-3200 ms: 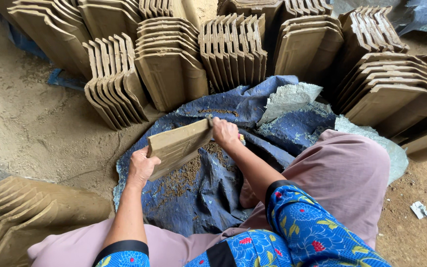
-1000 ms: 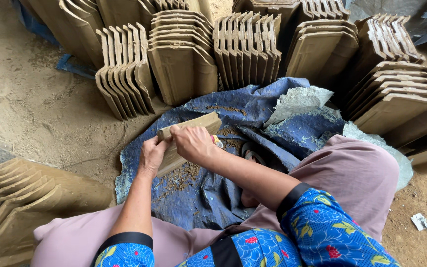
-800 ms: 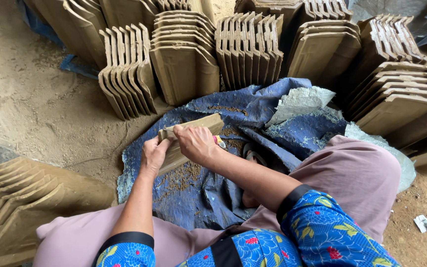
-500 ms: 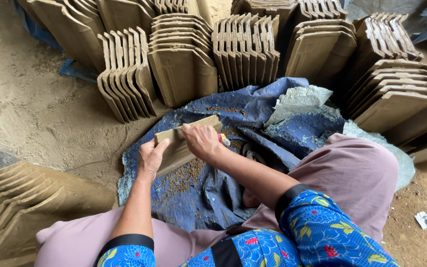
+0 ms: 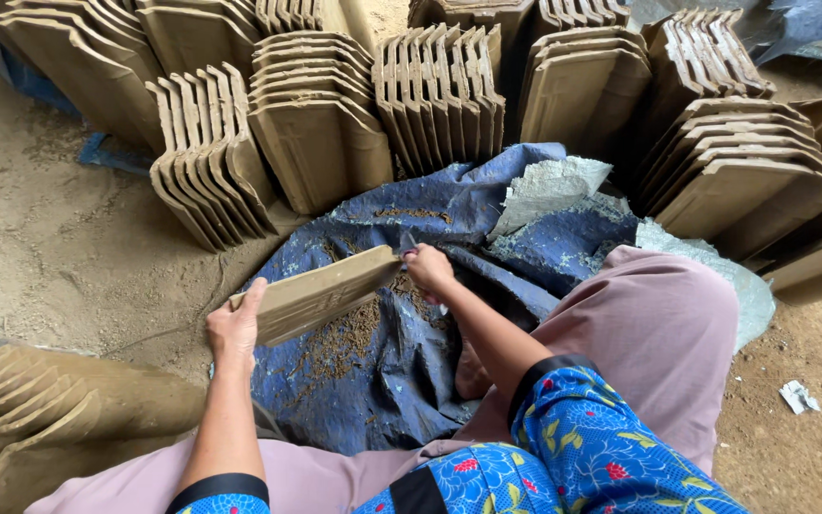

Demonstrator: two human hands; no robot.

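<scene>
The left hand [image 5: 235, 328] grips the near end of a raw clay tile [image 5: 321, 293], holding it tilted above the blue tarp [image 5: 382, 381] strewn with clay shavings [image 5: 344, 338]. The right hand [image 5: 428, 268] is clenched around a small blade [image 5: 407, 244] at the tile's far end. Beyond stand rows of stacked tiles [image 5: 316, 124].

Tile stacks [image 5: 316, 124]: loads of raw clay ones, ringed around the back
Blue tarp [image 5: 392, 381]: crumpled on the ground, clay crumbs [image 5: 340, 343] scattered on it
Floor [image 5: 40, 228]: sandy dirt
Paper scrap [image 5: 797, 396]: far right
</scene>
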